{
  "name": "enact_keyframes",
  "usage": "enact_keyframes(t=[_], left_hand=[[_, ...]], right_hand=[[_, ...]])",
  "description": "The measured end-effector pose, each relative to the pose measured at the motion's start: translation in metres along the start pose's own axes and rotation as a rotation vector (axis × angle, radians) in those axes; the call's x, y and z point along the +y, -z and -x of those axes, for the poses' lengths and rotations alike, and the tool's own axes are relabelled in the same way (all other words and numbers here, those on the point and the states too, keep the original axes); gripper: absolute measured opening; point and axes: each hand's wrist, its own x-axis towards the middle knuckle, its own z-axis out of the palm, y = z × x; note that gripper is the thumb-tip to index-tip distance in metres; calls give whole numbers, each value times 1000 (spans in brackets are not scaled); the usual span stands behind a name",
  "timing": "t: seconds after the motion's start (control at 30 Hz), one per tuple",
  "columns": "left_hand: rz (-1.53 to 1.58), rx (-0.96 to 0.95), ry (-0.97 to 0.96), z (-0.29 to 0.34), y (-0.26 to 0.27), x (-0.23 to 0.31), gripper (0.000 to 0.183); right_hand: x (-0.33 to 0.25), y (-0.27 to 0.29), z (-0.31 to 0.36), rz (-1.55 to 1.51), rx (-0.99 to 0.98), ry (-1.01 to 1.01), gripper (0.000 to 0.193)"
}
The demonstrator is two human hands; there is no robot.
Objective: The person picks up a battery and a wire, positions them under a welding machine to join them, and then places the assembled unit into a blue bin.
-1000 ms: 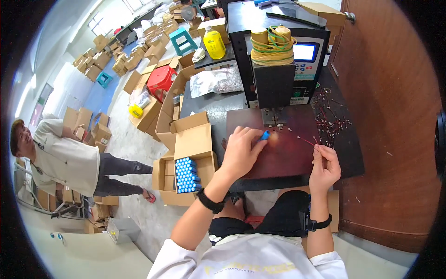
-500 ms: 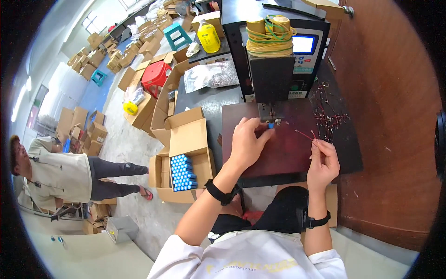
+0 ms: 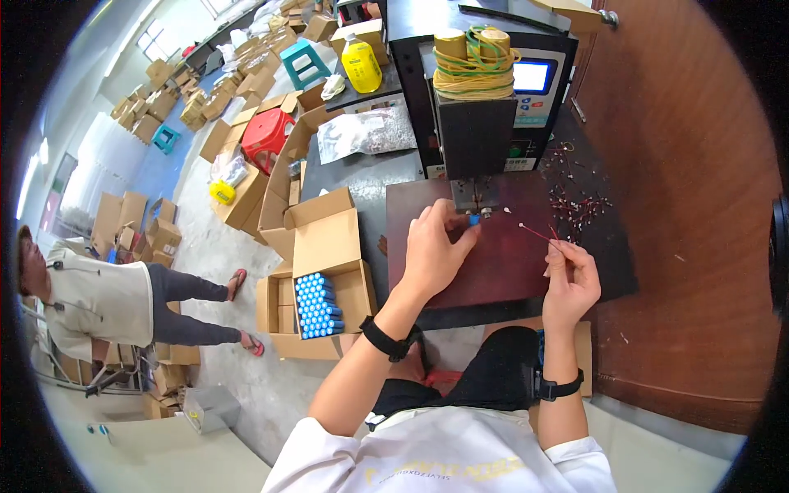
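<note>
My left hand (image 3: pixel 431 253) pinches a blue cylindrical battery cell (image 3: pixel 474 220), mostly hidden by the fingers, just under the electrode tips (image 3: pixel 485 212) of a black spot welder (image 3: pixel 477 135). In my right hand (image 3: pixel 573 273), thumb and fingers are closed on a thin red wire lead (image 3: pixel 536 233). Its small pale metal ends point toward the electrodes, to the right of the cell and apart from it. Both hands are over a dark red work board (image 3: pixel 509 267).
Blue cells (image 3: pixel 316 306) stand packed in an open carton (image 3: pixel 327 238) at left. Loose wire leads (image 3: pixel 579 201) lie right of the welder, near a brown wooden door (image 3: pixel 682 222). A clear bag (image 3: pixel 367 133) and yellow bottle (image 3: pixel 362 64) are behind. Another person (image 3: pixel 111 296) stands far left.
The wire lead's metal ends have moved up and left, closer to the electrodes. My left hand stays at the cell. The other person's feet are now farther apart.
</note>
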Motion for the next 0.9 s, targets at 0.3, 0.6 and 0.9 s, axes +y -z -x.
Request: enact_keyframes(t=[0.3,0.6,0.9], left_hand=[[88,83,-79,5,5,9,20],[-146,19,-172,0,1,-2,17],[-252,12,-211,0,-3,-3,18]], right_hand=[[-15,-16,-7,-243,-46,-335,11],[-18,-32,-5,-66,-86,-352,13],[-10,-38,10,106,-79,-70,12]])
